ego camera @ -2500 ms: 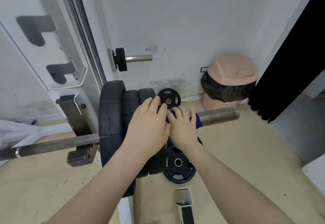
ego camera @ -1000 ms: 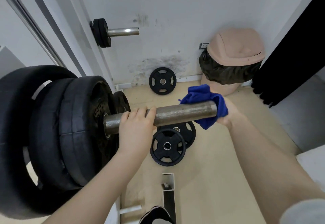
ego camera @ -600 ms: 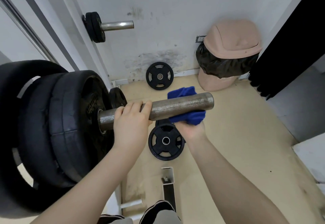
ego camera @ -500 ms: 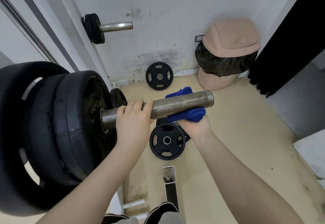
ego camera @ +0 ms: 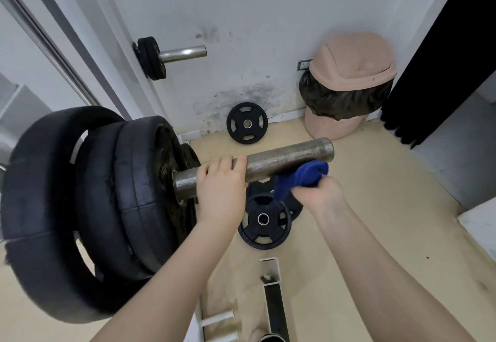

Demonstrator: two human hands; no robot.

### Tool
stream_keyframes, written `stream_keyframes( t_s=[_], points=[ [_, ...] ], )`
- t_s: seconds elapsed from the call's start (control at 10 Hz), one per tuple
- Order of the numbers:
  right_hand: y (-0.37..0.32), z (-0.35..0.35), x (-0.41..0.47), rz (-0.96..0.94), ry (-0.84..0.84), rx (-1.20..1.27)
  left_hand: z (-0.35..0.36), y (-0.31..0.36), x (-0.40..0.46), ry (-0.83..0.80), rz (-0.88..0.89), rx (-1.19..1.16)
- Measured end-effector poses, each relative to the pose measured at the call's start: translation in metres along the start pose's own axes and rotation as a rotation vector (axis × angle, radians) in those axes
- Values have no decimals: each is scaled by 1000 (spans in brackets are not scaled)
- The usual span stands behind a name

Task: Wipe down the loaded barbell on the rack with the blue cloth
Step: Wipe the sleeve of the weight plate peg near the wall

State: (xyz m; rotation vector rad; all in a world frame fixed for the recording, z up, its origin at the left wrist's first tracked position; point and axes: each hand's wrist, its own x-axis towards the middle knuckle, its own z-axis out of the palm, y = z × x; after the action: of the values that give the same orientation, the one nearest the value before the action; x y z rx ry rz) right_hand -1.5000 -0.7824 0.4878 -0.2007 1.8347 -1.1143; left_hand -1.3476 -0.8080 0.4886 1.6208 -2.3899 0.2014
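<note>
Head view, looking down along the loaded end of a barbell. The barbell sleeve [ego camera: 284, 160], a dull grey steel tube, runs from centre-left toward the right of the frame and ends just right of centre. Three thick black plates [ego camera: 112, 207] are stacked on it at left, filling the left third of the frame.

The left hand [ego camera: 220, 188] is closed over the top of the sleeve just beside the outermost plate, fingers curled across the steel. The right hand [ego camera: 322, 194] is clenched around a bunched blue cloth [ego camera: 298, 177], which it presses against the underside of the sleeve near the free end; the cloth touches the steel from below and hangs slightly toward the lower left.

On the tan floor [ego camera: 375, 207] beneath the sleeve lie two small black plates [ego camera: 264, 220], one overlapping the other. A third small plate [ego camera: 247, 122] leans against the scuffed white wall [ego camera: 255, 19] at centre. A pink bin [ego camera: 349, 83] with a black liner stands in the upper right, beside a dark curtain [ego camera: 440, 59]. In the upper left, a short peg [ego camera: 171, 55] carrying small plates projects from a white upright.
</note>
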Motion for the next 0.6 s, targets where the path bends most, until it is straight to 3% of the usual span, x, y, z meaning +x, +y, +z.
stream_keyframes(
  t_s=[0.1,0.2,0.3,0.5,0.6],
  points=[
    [5,0,6,-43,60,286,0,1,0,-24,-11,18],
    [-2,27,-22,85,154,716,-1,1,-2,-30,-13,-14],
    [9,53,-28,-24,140,575,-7,1,-2,-89,-5,-83],
    [34,49,-10,-582,446,142,-27,-6,-10,-279,12,-211],
    [39,60,-8,-663,503,70,-47,-11,-20,-122,156,-276]
  ],
)
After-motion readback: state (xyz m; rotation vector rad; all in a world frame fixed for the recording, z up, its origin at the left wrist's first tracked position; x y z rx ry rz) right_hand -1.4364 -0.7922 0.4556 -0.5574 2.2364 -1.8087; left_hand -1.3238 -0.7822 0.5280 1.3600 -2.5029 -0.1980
